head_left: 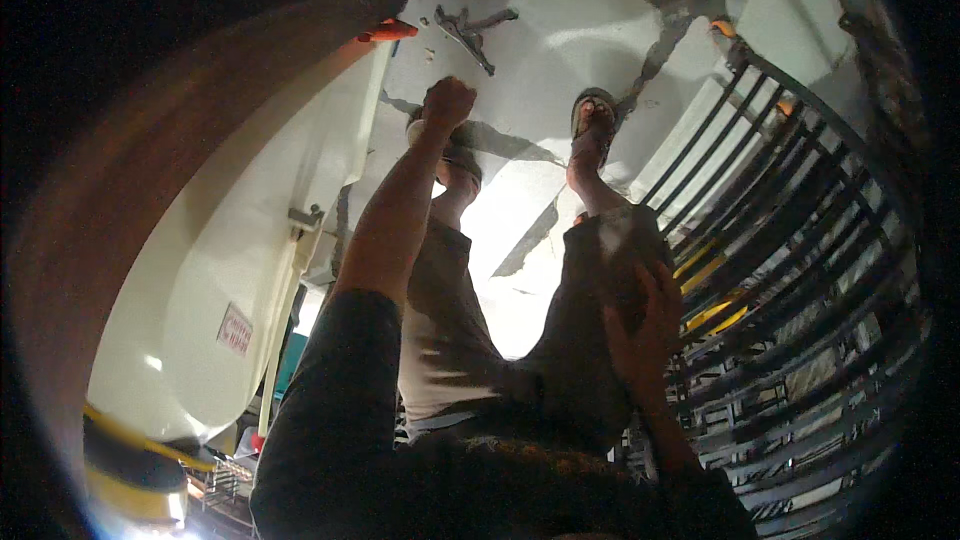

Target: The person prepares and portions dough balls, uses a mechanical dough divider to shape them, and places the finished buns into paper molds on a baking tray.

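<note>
There are two hands in view: the left hand [449, 100], closed into a fist at the end of one raised bare forearm, and the right hand [640, 325], lying flat on one trouser leg [590, 330]. Two feet show, each in one sandal [594, 115], so two sandals, though the left one is mostly hidden. One large cream tank [240, 240] stands at the left and carries one small red-and-white label [235, 328]. One dark railing [800, 270] has many bars, too many to count surely. One orange handle [388, 32] and one dark metal tool [468, 30] lie on the pale floor.
</note>
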`<action>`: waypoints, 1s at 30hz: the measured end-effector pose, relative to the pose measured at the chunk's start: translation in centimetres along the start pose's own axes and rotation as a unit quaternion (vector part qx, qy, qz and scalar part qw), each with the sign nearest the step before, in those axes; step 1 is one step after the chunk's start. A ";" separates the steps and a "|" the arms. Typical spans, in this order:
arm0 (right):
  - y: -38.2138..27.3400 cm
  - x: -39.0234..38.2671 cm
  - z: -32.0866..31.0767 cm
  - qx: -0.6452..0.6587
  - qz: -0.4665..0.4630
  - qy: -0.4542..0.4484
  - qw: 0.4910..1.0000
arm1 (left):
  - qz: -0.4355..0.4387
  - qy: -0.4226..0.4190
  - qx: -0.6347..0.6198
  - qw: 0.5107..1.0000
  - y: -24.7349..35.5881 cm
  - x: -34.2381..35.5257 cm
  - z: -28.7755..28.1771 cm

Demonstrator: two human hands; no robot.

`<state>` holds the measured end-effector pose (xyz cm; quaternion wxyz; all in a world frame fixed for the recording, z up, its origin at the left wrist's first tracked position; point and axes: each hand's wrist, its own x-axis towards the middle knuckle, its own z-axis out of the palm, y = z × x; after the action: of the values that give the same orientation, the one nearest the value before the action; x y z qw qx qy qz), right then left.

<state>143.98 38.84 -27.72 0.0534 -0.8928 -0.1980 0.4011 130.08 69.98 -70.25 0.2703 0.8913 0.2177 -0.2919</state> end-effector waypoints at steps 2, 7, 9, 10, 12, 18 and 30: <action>1.3 1.0 1.3 0.016 -0.042 0.032 0.998 | -0.079 0.047 -0.067 0.994 -3.9 4.4 5.6; 1.5 1.6 0.8 0.014 0.008 0.022 1.000 | -0.301 -0.038 -0.218 0.928 0.1 12.7 9.8; 1.2 2.1 0.5 0.005 0.010 0.026 1.000 | -0.327 0.005 -0.231 0.916 0.0 13.6 11.1; 1.1 2.4 0.5 0.006 -0.002 0.023 1.000 | -0.300 0.030 -0.208 0.931 -1.8 12.8 12.3; 0.5 3.0 1.2 0.030 -0.030 0.018 0.999 | -0.238 0.092 -0.096 0.962 -4.7 10.7 13.5; -0.9 2.2 0.5 0.021 -0.022 0.023 0.999 | -0.225 -0.007 -0.654 0.722 2.5 7.7 5.4; -4.6 6.8 -5.2 0.230 -0.194 0.031 0.953 | -0.105 0.087 -0.524 0.841 21.4 -25.0 -16.8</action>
<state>150.43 46.11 -27.78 0.3403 -0.8127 -0.2683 0.3896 130.15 58.23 -35.19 0.6452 0.6099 0.4527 -0.0821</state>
